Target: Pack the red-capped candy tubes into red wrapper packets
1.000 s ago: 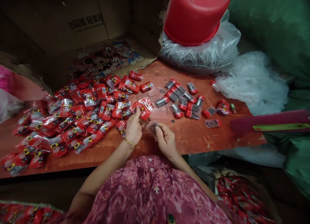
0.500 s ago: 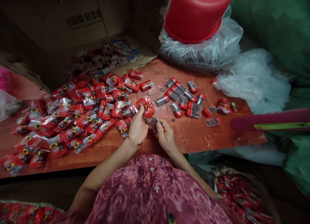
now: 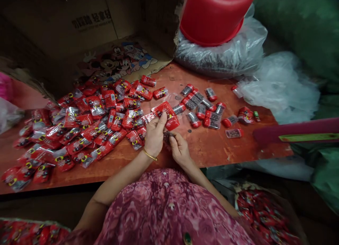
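My left hand (image 3: 154, 136) pinches a red printed packet (image 3: 167, 114) and holds it up above the reddish table (image 3: 212, 146). Close beside it, my right hand (image 3: 179, 149) is closed on a small clear capsule of dark beads (image 3: 167, 135), just under the packet. A wide heap of red packets (image 3: 87, 124) lies to the left of my hands. A group of small clear capsules with red caps (image 3: 203, 110) lies to the right.
An upturned red bucket (image 3: 214, 15) rests on a clear bag of dark beads (image 3: 225, 54) at the back. Cardboard with cartoon print (image 3: 119, 61) stands behind the packets. Crumpled clear plastic (image 3: 280, 86) and a magenta bar (image 3: 299, 132) are at right. A box of red packets (image 3: 265, 213) sits by my right knee.
My left hand has lifted the red packet up and to the right. My right hand has brought the bead capsule closer under it.
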